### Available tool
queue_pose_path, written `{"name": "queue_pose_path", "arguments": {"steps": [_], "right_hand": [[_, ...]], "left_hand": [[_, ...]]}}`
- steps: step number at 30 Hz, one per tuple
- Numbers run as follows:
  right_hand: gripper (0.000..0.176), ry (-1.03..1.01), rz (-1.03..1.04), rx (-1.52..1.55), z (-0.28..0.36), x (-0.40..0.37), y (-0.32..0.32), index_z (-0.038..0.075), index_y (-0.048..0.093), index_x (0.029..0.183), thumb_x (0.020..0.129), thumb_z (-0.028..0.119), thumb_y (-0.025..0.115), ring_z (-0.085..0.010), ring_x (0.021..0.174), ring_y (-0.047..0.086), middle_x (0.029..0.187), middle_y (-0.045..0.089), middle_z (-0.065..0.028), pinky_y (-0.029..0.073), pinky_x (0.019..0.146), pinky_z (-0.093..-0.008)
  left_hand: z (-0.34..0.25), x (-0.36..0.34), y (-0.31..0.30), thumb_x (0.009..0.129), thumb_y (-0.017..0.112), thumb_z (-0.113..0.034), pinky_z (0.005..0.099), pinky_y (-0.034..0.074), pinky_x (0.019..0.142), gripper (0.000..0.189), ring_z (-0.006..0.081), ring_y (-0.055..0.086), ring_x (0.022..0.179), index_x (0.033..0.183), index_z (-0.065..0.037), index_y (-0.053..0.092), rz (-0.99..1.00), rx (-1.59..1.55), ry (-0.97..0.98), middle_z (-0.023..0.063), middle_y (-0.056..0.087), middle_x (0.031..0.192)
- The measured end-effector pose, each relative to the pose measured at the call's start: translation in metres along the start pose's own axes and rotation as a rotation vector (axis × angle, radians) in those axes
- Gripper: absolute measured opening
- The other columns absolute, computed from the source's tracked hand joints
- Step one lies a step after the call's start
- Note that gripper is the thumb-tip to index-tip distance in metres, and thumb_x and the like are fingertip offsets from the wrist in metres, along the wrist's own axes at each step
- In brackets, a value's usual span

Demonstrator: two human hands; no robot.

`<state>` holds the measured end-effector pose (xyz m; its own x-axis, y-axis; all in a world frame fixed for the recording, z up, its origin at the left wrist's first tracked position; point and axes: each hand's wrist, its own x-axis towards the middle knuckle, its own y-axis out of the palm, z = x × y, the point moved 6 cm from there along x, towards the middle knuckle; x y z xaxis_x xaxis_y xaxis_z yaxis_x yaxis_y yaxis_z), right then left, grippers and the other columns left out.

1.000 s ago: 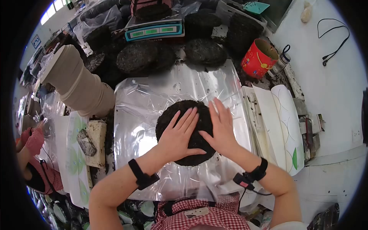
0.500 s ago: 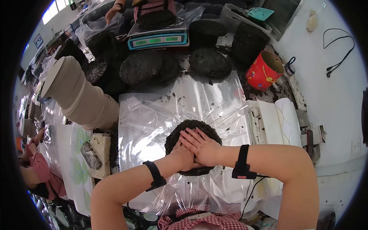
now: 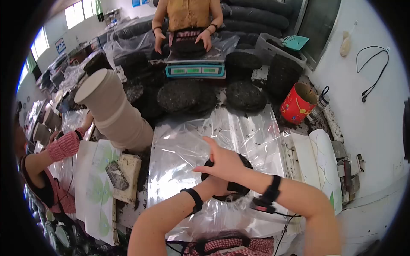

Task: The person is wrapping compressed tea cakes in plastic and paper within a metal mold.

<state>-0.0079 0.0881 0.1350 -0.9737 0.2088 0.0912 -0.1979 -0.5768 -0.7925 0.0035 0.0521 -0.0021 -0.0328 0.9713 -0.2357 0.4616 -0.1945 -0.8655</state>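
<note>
A round, dark, crumbly cake (image 3: 244, 164) lies on the clear plastic sheet (image 3: 175, 149) in front of me. Above it is my right hand (image 3: 224, 162), thumb and fingers spread, with nothing in its grasp. It crosses over my left hand (image 3: 217, 184), which is at the cake's left and middle part. The fingers of my left hand are mostly hidden behind my right hand and wrist. Both wrists wear black straps.
A stack of grey round discs (image 3: 115, 111) leans at the left, beside a pale block (image 3: 128, 177). Dark cakes (image 3: 245, 96), a digital scale (image 3: 195, 71) and a red bucket (image 3: 298, 103) stand beyond the sheet. One person is behind the scale, another at the far left.
My right hand has lifted off the cake and opened its fingers; before, both hands lay stacked flat on it. The view has tilted up, showing more of the person behind the scale.
</note>
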Motion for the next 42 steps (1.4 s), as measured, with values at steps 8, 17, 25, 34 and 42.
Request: {"name": "queue_pose_path", "arguments": {"steps": [8, 17, 25, 34, 42], "right_hand": [[0.05, -0.5, -0.387, 0.327, 0.079, -0.053, -0.092, 0.003, 0.056, 0.13, 0.084, 0.016, 0.071, -0.0333, 0.103, 0.063, 0.121, 0.062, -0.017, 0.051, 0.085, -0.0391], [0.042, -0.595, 0.192, -0.008, 0.063, -0.235, -0.013, 0.004, 0.057, 0.125, 0.086, 0.019, 0.062, -0.0276, 0.095, 0.064, 0.101, 0.062, -0.0113, 0.053, 0.077, -0.0361], [0.058, -0.07, 0.339, -0.284, -0.105, -0.352, 0.032, 0.01, 0.05, 0.138, 0.092, 0.043, 0.062, -0.032, 0.135, 0.044, 0.14, 0.053, -0.0138, 0.033, 0.115, -0.0443], [0.06, -0.487, -0.323, -0.209, -0.027, -0.159, 0.007, 0.008, 0.06, 0.129, 0.085, 0.048, 0.067, -0.0342, 0.123, 0.057, 0.129, 0.06, -0.0209, 0.04, 0.108, -0.048], [0.046, 0.094, 0.285, -0.16, -0.047, -0.13, 0.062, 0.005, 0.071, 0.088, 0.081, 0.05, 0.07, -0.0369, 0.076, 0.068, 0.077, 0.068, -0.0151, 0.055, 0.071, -0.0437]], "left_hand": [[0.053, 0.022, 0.068, 0.098, 0.04, -0.045, 0.0557, 0.009, 0.12, 0.072, 0.0337, 0.015, 0.15, 0.153, -0.001, 0.024, -0.417, -0.255, 0.168, 0.0188, 0.021, 0.161], [0.0, -0.005, 0.03, 0.085, 0.052, -0.071, 0.0573, -0.009, 0.118, 0.116, 0.039, -0.005, 0.151, 0.153, 0.009, 0.003, 0.137, 0.333, 0.028, 0.0272, 0.003, 0.162], [-0.18, -0.177, -0.052, 0.088, 0.068, -0.01, 0.0381, 0.053, 0.094, 0.042, 0.0329, 0.064, 0.107, 0.129, -0.007, 0.06, -0.329, -0.468, 0.457, 0.0149, 0.065, 0.122], [-0.012, -0.166, 0.082, 0.068, 0.088, -0.038, 0.0546, 0.018, 0.118, 0.125, 0.05, 0.014, 0.146, 0.152, 0.009, 0.008, -0.714, -0.496, -0.239, 0.0383, -0.002, 0.156], [-0.036, -0.089, -0.028, 0.073, 0.085, -0.021, 0.0462, 0.037, 0.105, 0.091, 0.0389, 0.044, 0.123, 0.145, -0.001, 0.033, -1.044, -0.48, -0.067, 0.0232, 0.041, 0.133]]}}
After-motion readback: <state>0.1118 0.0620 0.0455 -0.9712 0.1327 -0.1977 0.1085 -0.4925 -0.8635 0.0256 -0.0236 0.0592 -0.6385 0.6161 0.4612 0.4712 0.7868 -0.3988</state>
